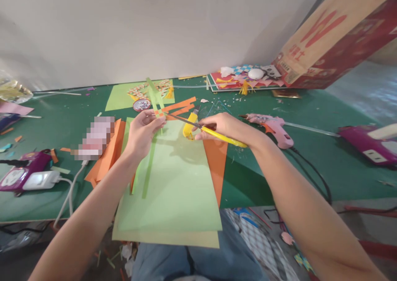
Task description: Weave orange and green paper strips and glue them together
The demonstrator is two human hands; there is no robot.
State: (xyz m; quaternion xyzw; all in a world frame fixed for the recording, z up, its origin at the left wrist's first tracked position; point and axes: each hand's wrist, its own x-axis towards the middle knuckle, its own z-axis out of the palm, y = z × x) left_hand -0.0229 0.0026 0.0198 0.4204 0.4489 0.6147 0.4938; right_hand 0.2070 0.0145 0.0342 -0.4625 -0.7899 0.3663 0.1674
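My left hand point(143, 133) is closed on a small weave of green and orange paper strips point(157, 107), held up over the table with loose strip ends hanging down and sticking out. My right hand point(223, 128) grips yellow-handled scissors point(214, 134), their blades reaching left to the woven strips by my left fingers. Below both hands lie a large light green paper sheet point(173, 186) and an orange sheet point(216, 161). A yellow utility knife point(190, 126) rests on the green sheet between my hands.
A pink glue gun point(273, 126) with a black cord lies right of my right hand. Orange paper point(107, 157) and a white charger on a purple case point(27, 175) sit left. A cardboard box point(335, 37), paper scraps and a small dish point(142, 104) stand farther back.
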